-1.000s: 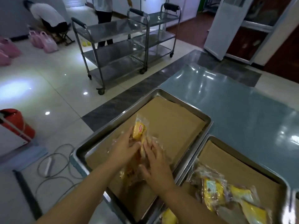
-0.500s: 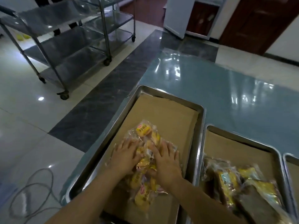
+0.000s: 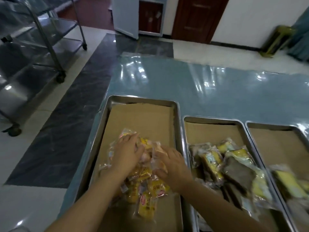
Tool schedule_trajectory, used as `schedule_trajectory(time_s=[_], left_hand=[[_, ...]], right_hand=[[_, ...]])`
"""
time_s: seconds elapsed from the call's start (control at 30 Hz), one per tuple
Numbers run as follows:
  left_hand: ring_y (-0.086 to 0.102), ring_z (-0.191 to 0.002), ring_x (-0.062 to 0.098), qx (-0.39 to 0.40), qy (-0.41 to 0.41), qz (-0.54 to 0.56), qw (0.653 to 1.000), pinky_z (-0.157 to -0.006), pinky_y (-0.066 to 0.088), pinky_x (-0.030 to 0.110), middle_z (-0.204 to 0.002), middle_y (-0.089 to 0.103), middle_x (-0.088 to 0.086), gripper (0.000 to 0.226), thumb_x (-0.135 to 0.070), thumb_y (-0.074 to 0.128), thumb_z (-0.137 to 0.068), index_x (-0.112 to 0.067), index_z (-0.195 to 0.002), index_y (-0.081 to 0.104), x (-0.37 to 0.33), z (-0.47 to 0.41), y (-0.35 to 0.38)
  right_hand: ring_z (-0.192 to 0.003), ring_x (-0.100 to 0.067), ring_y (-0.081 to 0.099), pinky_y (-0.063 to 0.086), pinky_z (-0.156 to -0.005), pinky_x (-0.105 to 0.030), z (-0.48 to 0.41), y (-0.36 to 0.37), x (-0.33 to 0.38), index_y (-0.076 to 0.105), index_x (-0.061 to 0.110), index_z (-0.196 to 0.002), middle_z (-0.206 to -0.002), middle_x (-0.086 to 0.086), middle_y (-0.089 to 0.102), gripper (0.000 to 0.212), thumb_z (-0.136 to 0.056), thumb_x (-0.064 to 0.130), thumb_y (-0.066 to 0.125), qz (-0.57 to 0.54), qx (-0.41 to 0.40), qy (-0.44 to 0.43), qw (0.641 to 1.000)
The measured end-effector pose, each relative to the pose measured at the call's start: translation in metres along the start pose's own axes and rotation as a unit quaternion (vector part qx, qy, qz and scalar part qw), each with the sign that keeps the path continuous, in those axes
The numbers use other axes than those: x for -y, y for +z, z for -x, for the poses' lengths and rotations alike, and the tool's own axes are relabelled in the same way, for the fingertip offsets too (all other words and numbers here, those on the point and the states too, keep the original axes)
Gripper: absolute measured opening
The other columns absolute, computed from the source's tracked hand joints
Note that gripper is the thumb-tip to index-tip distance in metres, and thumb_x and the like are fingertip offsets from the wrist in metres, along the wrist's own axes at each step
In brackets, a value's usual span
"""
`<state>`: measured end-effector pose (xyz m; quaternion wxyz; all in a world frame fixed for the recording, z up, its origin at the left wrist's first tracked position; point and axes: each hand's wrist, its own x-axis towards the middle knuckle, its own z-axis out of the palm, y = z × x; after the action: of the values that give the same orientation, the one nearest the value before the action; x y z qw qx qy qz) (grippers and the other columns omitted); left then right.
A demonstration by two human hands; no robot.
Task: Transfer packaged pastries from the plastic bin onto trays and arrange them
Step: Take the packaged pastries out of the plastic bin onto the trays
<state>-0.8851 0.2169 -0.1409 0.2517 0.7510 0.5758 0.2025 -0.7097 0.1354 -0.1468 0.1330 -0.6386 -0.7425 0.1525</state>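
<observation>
A pile of packaged pastries (image 3: pixel 147 191) in clear and yellow wrappers lies on brown paper in the left metal tray (image 3: pixel 142 98). My left hand (image 3: pixel 127 153) rests flat on the far side of the pile, fingers spread. My right hand (image 3: pixel 174 167) sits on the pile's right side, with its thumb and fingers curled round a pale wrapped pastry (image 3: pixel 160 164). The middle tray (image 3: pixel 214 120) holds a heap of yellow and brown packets (image 3: pixel 234 169). The right tray (image 3: pixel 274 126) holds blurred yellow packets (image 3: pixel 287 183).
The trays stand side by side on a glossy blue-green table (image 3: pixel 192 84), whose left edge is beside the left tray. Steel trolleys (image 3: pixel 41 52) stand on the tiled floor at the left. A brown door (image 3: pixel 197 17) and a white cabinet are at the back.
The view has swung right, bringing the third tray into sight. Both hands stayed on the pile; the left one reached further out and the right one curled round a packet.
</observation>
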Motion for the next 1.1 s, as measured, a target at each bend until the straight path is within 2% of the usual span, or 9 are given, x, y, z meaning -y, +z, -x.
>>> schedule_trajectory(time_s=[0.1,0.27,0.37,0.43,0.63,0.8,0.87,0.97,1.1], left_hand=[[0.039,-0.125,0.020,0.019,0.063,-0.015,0.998,-0.102,0.031,0.035,-0.135,0.050,0.001,0.053,-0.036,0.055,-0.089,-0.023,-0.138,0.042,-0.045,-0.008,0.015],[0.041,-0.121,0.021,0.066,0.165,-0.015,0.984,-0.099,0.032,0.034,-0.132,0.052,0.002,0.051,-0.037,0.056,-0.088,-0.025,-0.136,0.044,-0.124,-0.006,0.052],[0.039,-0.124,0.021,0.093,0.222,-0.005,0.971,-0.100,0.031,0.031,-0.133,0.051,0.002,0.049,-0.034,0.057,-0.088,-0.023,-0.134,0.047,-0.180,0.003,0.084],[0.043,-0.118,0.023,0.103,0.252,-0.011,0.962,-0.096,0.034,0.033,-0.128,0.054,0.004,0.049,-0.034,0.059,-0.086,-0.022,-0.133,0.049,-0.219,0.012,0.108],[0.048,-0.115,0.019,0.153,0.310,0.029,0.938,-0.090,0.036,0.029,-0.124,0.057,-0.002,0.042,-0.026,0.062,-0.083,-0.027,-0.124,0.055,-0.350,0.063,0.190],[0.048,-0.114,0.015,0.182,0.368,0.055,0.910,-0.087,0.033,0.023,-0.122,0.057,-0.004,0.041,-0.027,0.062,-0.084,-0.026,-0.125,0.055,-0.461,0.103,0.255],[0.049,-0.114,0.016,0.198,0.387,0.065,0.898,-0.091,0.035,0.025,-0.121,0.058,-0.003,0.040,-0.025,0.064,-0.083,-0.025,-0.123,0.056,-0.498,0.117,0.276],[0.052,-0.110,0.017,0.208,0.401,0.085,0.888,-0.088,0.041,0.029,-0.118,0.059,-0.003,0.038,-0.022,0.064,-0.082,-0.026,-0.120,0.058,-0.541,0.134,0.299],[0.053,-0.107,0.013,0.197,0.410,0.103,0.885,-0.080,0.038,0.021,-0.119,0.059,-0.006,0.037,-0.020,0.064,-0.080,-0.027,-0.116,0.060,-0.584,0.136,0.317]], right_hand=[[-0.124,-0.020,0.043,0.037,-0.103,-0.037,0.020,-0.025,-0.018,0.046,0.027,-0.131,-0.135,0.000,0.048,0.046,-0.086,0.038,0.047,0.002,-0.068,0.026,0.997],[-0.118,-0.024,0.047,0.033,-0.098,-0.029,0.066,-0.063,-0.064,0.061,0.022,-0.115,-0.126,-0.005,0.055,0.035,-0.081,0.019,0.060,0.003,-0.133,0.103,0.986],[-0.118,-0.025,0.047,0.033,-0.098,-0.030,0.110,-0.089,-0.102,0.064,0.021,-0.114,-0.127,-0.004,0.056,0.033,-0.081,0.018,0.061,0.006,-0.151,0.153,0.977],[-0.110,-0.025,0.053,0.037,-0.092,-0.030,0.144,-0.107,-0.131,0.068,0.020,-0.107,-0.118,-0.003,0.060,0.029,-0.079,0.016,0.063,0.005,-0.168,0.163,0.972],[-0.103,-0.021,0.053,0.046,-0.088,-0.038,0.265,-0.164,-0.224,0.070,0.022,-0.100,-0.107,0.001,0.063,0.021,-0.084,0.016,0.060,-0.005,-0.202,0.231,0.952],[-0.099,-0.024,0.058,0.045,-0.086,-0.035,0.356,-0.224,-0.291,0.072,0.022,-0.098,-0.104,0.001,0.066,0.022,-0.079,0.013,0.063,0.021,-0.232,0.278,0.932],[-0.091,-0.027,0.061,0.048,-0.080,-0.035,0.387,-0.247,-0.311,0.073,0.019,-0.093,-0.097,-0.002,0.069,0.023,-0.075,0.007,0.065,0.028,-0.253,0.285,0.924],[-0.091,-0.029,0.061,0.046,-0.081,-0.035,0.421,-0.277,-0.337,0.073,0.012,-0.091,-0.095,-0.006,0.069,0.021,-0.076,0.003,0.064,0.044,-0.258,0.278,0.924],[-0.094,-0.026,0.058,0.048,-0.082,-0.034,0.450,-0.307,-0.372,0.073,0.011,-0.094,-0.097,-0.005,0.069,0.018,-0.079,0.003,0.066,0.061,-0.289,0.275,0.915]])
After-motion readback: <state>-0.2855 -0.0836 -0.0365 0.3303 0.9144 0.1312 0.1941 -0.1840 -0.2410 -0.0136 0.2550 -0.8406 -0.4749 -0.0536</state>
